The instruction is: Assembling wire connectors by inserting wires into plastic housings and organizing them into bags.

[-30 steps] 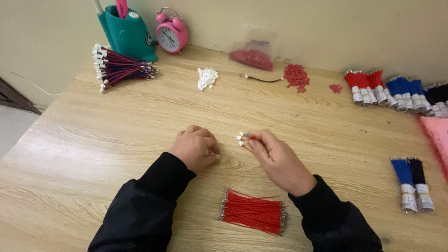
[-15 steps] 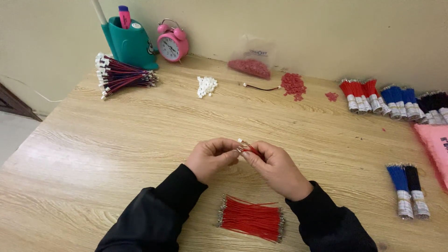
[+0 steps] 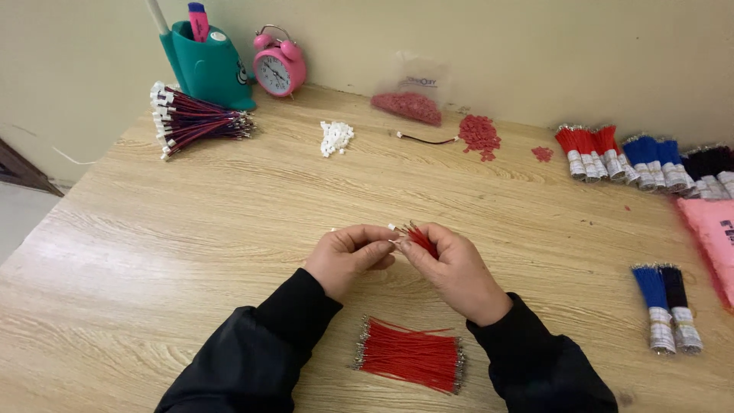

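Pinching red wires [image 3: 421, 242] between left hand [image 3: 350, 258] and right hand [image 3: 453, 269].

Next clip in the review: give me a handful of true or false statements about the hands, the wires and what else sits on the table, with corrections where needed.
1. Both hands meet over the table, pinching small parts between them. True: the left hand and right hand come together at a few red wires.
2. A loose bundle of red wires lies near the person's sleeves. True.
3. The alarm clock is blue. False: it is pink.
4. The pile of white connectors lies right beside the hands. False: it lies far back, toward the wall.
5. The teal holder stands at the right end of the table. False: it stands at the back left, beside the clock.
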